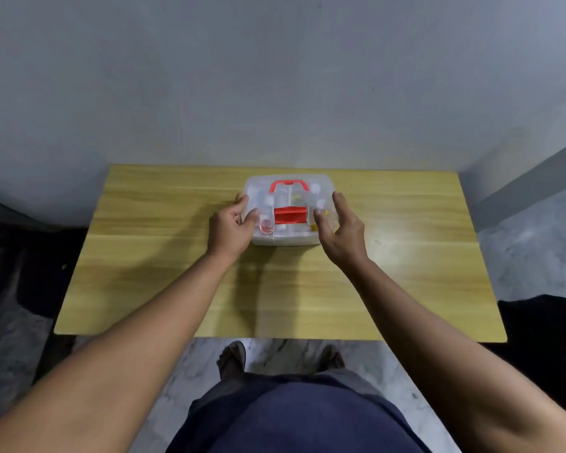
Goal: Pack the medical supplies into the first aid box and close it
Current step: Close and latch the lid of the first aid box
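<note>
Head view, box: the clear plastic first aid box with a red handle and red front latch (290,209) sits on the pale wooden table (177,273), toward the far edge and near the middle of its width, close to the grey wall (275,76).
Head view, lid: it appears to lie down over the base; whether the red latch (290,215) is snapped home I cannot tell.
Head view, contents: small white and yellow items show blurred through the lid; none lies loose on the table.
Head view, left hand: the left hand (231,228) is curled against the box's left side, thumb on the lid near the front left corner, fingers around the end wall, holding the box.
Head view, right hand: the right hand (339,225) is spread and loosely cupped at the right end, fingertips at or just beside the wall; real contact is unclear.
Head view, long axis: it runs left to right across the table, roughly parallel to the far edge.
Head view, facing: latch side toward the person, handle lying flat on the lid toward the wall.
Risk, latch: judged from here, pressing with only one hand gripping could skew the lid so the latch misses its catch.
Risk, slide: a forward push may shove the light box toward the wall.
Risk, contents: a tall item inside could hold the lid up.
</note>
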